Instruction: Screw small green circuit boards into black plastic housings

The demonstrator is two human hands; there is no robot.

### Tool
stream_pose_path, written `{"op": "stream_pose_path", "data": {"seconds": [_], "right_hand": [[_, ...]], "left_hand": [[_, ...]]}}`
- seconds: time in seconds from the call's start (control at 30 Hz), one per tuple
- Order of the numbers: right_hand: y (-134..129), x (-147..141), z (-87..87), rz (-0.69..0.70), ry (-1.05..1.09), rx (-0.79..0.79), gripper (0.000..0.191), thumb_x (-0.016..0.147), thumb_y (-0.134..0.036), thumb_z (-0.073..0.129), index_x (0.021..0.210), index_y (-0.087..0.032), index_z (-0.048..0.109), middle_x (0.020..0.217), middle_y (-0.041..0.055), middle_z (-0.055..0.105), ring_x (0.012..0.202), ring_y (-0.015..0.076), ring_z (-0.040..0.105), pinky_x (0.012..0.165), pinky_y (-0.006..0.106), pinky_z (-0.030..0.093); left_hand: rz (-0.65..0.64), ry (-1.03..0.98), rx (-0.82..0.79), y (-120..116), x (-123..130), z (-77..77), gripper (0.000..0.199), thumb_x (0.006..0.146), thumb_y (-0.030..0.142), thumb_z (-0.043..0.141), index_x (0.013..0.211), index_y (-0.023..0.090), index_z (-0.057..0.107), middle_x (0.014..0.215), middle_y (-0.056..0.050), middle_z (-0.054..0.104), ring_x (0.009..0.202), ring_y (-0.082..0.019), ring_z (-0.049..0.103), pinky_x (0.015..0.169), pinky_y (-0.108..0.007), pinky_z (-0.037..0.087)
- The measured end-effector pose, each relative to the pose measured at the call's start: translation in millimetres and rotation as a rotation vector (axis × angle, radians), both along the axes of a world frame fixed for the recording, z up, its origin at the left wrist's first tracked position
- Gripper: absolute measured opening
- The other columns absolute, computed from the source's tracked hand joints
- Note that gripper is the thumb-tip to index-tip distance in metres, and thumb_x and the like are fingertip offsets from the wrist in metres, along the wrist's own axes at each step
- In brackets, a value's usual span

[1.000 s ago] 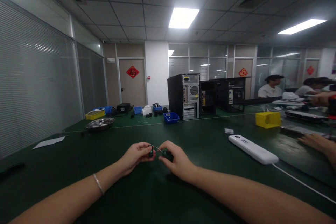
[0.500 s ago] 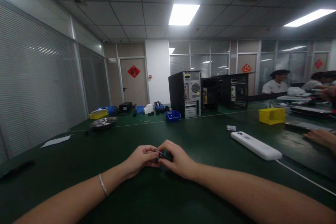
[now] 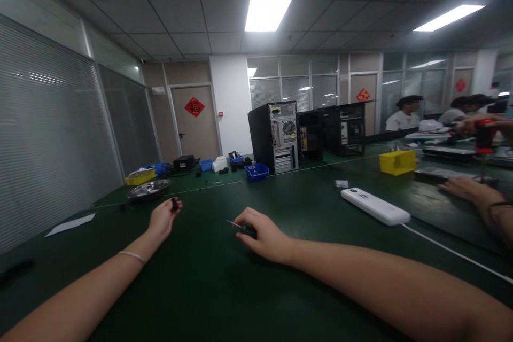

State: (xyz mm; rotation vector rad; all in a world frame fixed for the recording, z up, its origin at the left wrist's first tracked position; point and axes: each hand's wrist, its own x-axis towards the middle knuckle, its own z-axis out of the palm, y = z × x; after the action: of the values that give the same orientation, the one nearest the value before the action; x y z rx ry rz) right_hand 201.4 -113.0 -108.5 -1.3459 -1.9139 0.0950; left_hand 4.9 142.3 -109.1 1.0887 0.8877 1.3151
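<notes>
Over the left part of the green table (image 3: 188, 272), my left hand (image 3: 162, 218) is closed on a small black part (image 3: 175, 203), too small to name. It is a short way in front of a round metal dish (image 3: 149, 190). My right hand (image 3: 262, 232) is wrapped round the dark green handle of a screwdriver (image 3: 249, 230), near the middle of the table. The thin metal shaft points out to the left. A wide gap separates the two hands.
Computer cases (image 3: 276, 139) and a blue bin (image 3: 256, 172) stand at the back. To the right are a white power strip (image 3: 374, 206) with its cord and a yellow bin (image 3: 397, 162). A co-worker's hand (image 3: 465, 188) rests farther right; a sheet of paper (image 3: 71, 224) lies left.
My hands were together at the screwdriver. My left hand has moved away left and forward with the small black part; my right hand keeps the screwdriver. The view has shifted slightly.
</notes>
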Motion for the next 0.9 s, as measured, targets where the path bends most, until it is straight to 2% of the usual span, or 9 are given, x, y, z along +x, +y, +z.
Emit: {"op": "stream_pose_path", "data": {"seconds": [0.1,0.23,0.37,0.53,0.6,0.7,0.77,0.9], "right_hand": [[1.7,1.5,-2.4,0.008,-0.018,0.016,0.02,0.084,-0.022,0.057,0.104,-0.02,0.058,0.102,0.0038,0.055,0.091,0.0166,0.055,0.08,0.028,0.047],[2.2,2.1,-3.1,0.026,-0.018,0.008,0.019,0.085,-0.022,0.056,0.103,-0.02,0.059,0.103,0.0038,0.055,0.091,0.0165,0.055,0.08,0.028,0.047],[2.2,0.2,-1.6,0.029,-0.026,0.025,0.018,0.084,-0.019,0.057,0.101,-0.019,0.059,0.101,0.0044,0.056,0.091,0.0168,0.055,0.081,0.028,0.046],[8.0,1.5,-4.6,-0.058,0.024,-0.001,0.02,0.081,-0.024,0.06,0.101,-0.02,0.06,0.098,0.0043,0.058,0.088,0.0177,0.056,0.077,0.029,0.046],[10.4,2.7,-6.1,-0.089,0.06,-0.021,0.023,0.082,-0.026,0.059,0.104,-0.02,0.059,0.099,0.0045,0.059,0.088,0.0183,0.057,0.077,0.03,0.047],[12.1,3.1,-7.1,-0.1,0.088,-0.024,0.025,0.085,-0.025,0.054,0.109,-0.021,0.057,0.102,0.005,0.061,0.094,0.0189,0.057,0.082,0.031,0.046],[11.9,2.0,-7.0,-0.098,0.074,-0.026,0.028,0.086,-0.024,0.052,0.114,-0.022,0.055,0.106,0.0052,0.061,0.097,0.0192,0.057,0.085,0.032,0.045],[9.7,-0.9,-6.0,-0.078,-0.013,-0.049,0.035,0.085,-0.025,0.053,0.12,-0.024,0.053,0.111,0.0049,0.063,0.099,0.02,0.058,0.088,0.033,0.045]], "left_hand": [[0.144,0.025,-0.036,25.3,-17.1,-3.9,0.021,0.081,-0.002,0.041,0.073,0.011,0.056,0.064,0.0,0.054,0.052,-0.007,0.051,0.05,-0.017,0.04],[0.082,0.06,0.022,26.7,-14.5,-8.8,0.017,0.082,0.004,0.045,0.079,0.012,0.06,0.071,-0.002,0.058,0.059,-0.009,0.055,0.053,-0.019,0.04],[-0.101,0.11,0.059,6.9,-0.6,-10.3,0.019,0.084,0.01,0.046,0.087,0.01,0.064,0.074,-0.005,0.061,0.063,-0.011,0.057,0.055,-0.02,0.039],[-0.46,0.204,0.105,-40.9,17.9,-12.8,0.027,0.079,0.024,0.061,0.102,0.01,0.068,0.075,-0.007,0.063,0.062,-0.013,0.054,0.057,-0.024,0.039],[-0.657,0.285,0.177,-61.1,24.5,-13.4,0.034,0.082,0.031,0.058,0.111,0.014,0.064,0.083,-0.007,0.064,0.065,-0.013,0.051,0.059,-0.024,0.037],[-0.832,0.356,0.24,-83.1,29.6,-13.3,0.037,0.083,0.036,0.058,0.112,0.015,0.063,0.093,-0.008,0.063,0.069,-0.012,0.049,0.062,-0.025,0.037],[-0.875,0.363,0.265,-90.5,30.0,-13.4,0.037,0.082,0.037,0.059,0.111,0.015,0.063,0.09,-0.006,0.062,0.07,-0.013,0.05,0.063,-0.025,0.038],[-0.854,0.292,0.291,-95.8,29.4,-13.4,0.029,0.08,0.039,0.061,0.097,0.015,0.061,0.077,-0.003,0.06,0.066,-0.013,0.052,0.061,-0.024,0.038]]}}
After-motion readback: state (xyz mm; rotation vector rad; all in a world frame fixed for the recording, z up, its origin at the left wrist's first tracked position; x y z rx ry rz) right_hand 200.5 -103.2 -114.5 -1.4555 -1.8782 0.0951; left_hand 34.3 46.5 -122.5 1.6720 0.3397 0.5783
